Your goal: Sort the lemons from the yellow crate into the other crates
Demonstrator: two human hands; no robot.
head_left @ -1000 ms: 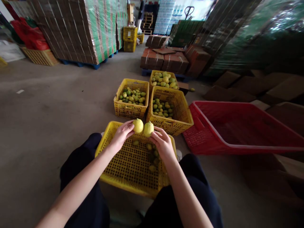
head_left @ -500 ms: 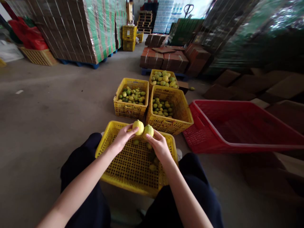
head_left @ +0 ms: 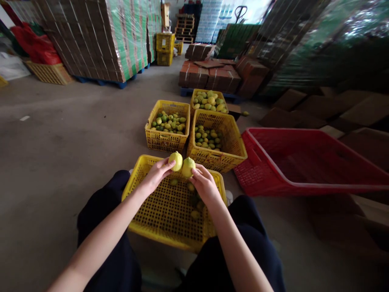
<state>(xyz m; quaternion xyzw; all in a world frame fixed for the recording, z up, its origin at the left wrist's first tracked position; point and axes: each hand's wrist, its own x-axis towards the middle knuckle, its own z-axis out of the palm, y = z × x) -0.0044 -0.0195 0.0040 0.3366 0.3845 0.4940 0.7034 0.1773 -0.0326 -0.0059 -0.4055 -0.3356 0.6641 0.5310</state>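
My left hand (head_left: 158, 171) is closed on a yellow lemon (head_left: 175, 161). Beside it, my right hand (head_left: 204, 181) grips a second lemon (head_left: 188, 167), slightly greener. The two fruits sit side by side, almost touching, above a yellow plastic crate (head_left: 161, 221) between my knees. A few lemons (head_left: 195, 214) lie on that crate's perforated floor, mostly along its right side and far end. My right forearm hides part of its right side.
Beyond stand a left yellow crate (head_left: 164, 142) and a right yellow crate (head_left: 217, 159), both holding several lemons, with a fuller crate (head_left: 209, 101) behind. A large red bin (head_left: 261, 178) is at the right. Flattened cardboard stacks (head_left: 209, 77) and a wrapped pallet load (head_left: 91, 44) stand farther back.
Both lemons have turned a little in my fingers, and the right fingers have shifted on their fruit. My hands have barely moved; the crates are unchanged.
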